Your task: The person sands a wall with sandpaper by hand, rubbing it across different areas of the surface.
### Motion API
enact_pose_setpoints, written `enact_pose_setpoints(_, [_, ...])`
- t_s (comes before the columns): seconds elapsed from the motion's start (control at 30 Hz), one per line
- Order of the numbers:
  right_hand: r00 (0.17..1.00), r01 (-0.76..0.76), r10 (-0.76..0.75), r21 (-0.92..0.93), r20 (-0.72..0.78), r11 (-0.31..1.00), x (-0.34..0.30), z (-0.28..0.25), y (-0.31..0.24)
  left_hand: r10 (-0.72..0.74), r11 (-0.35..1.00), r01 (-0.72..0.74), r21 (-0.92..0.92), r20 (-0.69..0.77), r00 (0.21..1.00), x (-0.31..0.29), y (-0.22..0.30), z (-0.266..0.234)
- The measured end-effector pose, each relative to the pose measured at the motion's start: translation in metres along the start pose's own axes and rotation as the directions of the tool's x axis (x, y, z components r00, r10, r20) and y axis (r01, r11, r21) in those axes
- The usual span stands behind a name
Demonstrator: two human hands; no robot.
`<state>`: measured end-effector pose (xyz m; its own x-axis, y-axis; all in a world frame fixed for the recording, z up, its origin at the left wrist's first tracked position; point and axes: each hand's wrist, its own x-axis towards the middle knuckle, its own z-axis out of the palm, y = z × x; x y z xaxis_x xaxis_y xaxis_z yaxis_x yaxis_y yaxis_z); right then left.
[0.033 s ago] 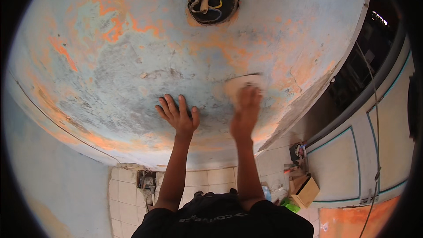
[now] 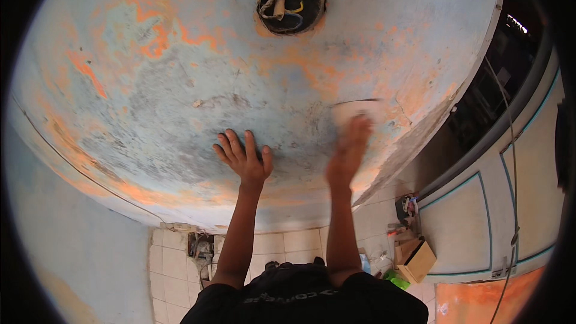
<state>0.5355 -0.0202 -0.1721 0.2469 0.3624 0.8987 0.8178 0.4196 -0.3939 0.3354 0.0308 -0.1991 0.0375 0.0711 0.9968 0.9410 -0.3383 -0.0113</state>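
Before me is a blue-grey wall (image 2: 288, 75) with worn orange and dark patches. My left hand (image 2: 244, 156) lies flat on it, fingers spread and holding nothing. To its right, my right hand (image 2: 350, 150) presses a pale sheet of sandpaper (image 2: 354, 108) to the surface. Motion smears these fingers, which cover the sheet's lower part. The sheet's thin dark upper edge stands out above the fingertips.
Above the hands, a round hole (image 2: 292, 1) in the wall holds loose wires. Below right, an open cardboard box (image 2: 415, 261) stands on the tiled floor near a panelled door (image 2: 459, 225). A cord (image 2: 511, 162) hangs at the right.
My right hand has slid to the right across the wall with the sandpaper. My left hand stays almost where it was.
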Motion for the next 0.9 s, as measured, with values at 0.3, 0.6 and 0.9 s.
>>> enact_pose_setpoints(0.3, [0.993,0.030,-0.042,0.106,0.108,0.994,0.000,0.024,-0.054,-0.018,1.000,0.019,-0.008,0.006,1.000,0.000,0.006,0.000])
enact_pose_setpoints(0.6, [0.886,-0.291,0.346,0.211,-0.308,0.933,0.031,-0.017,0.005,-0.011,0.999,0.009,-0.034,-0.044,0.999,-0.010,-0.001,0.006])
enact_pose_setpoints(0.9, [0.948,0.164,-0.120,-0.127,0.295,0.978,-0.018,0.005,-0.027,0.006,0.999,-0.007,-0.035,-0.011,1.000,-0.013,-0.007,0.000])
